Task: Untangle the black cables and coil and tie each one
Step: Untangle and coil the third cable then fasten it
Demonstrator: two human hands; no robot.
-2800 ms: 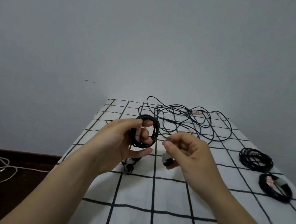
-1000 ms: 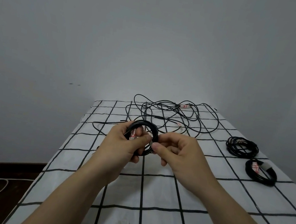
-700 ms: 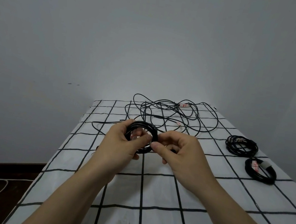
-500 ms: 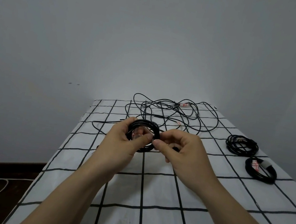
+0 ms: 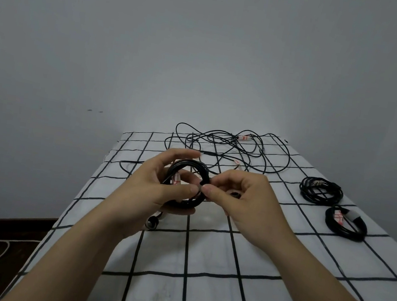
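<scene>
Over the desk [image 5: 205,252], the left hand [image 5: 157,192] curls round a coiled black cable [image 5: 188,164], the right hand [image 5: 245,201] pinches its right side; a tangle [image 5: 231,146] lies by the far edge

Both forearms angle in from below, hands close together at centre. Left hand [image 5: 158,190] curls round the coiled black cable [image 5: 191,166], thumb across the front, fingers arched over the top. Right hand [image 5: 244,201] (fingers bunched tight) pinches the coil's right edge, just beside the left thumb.
</scene>
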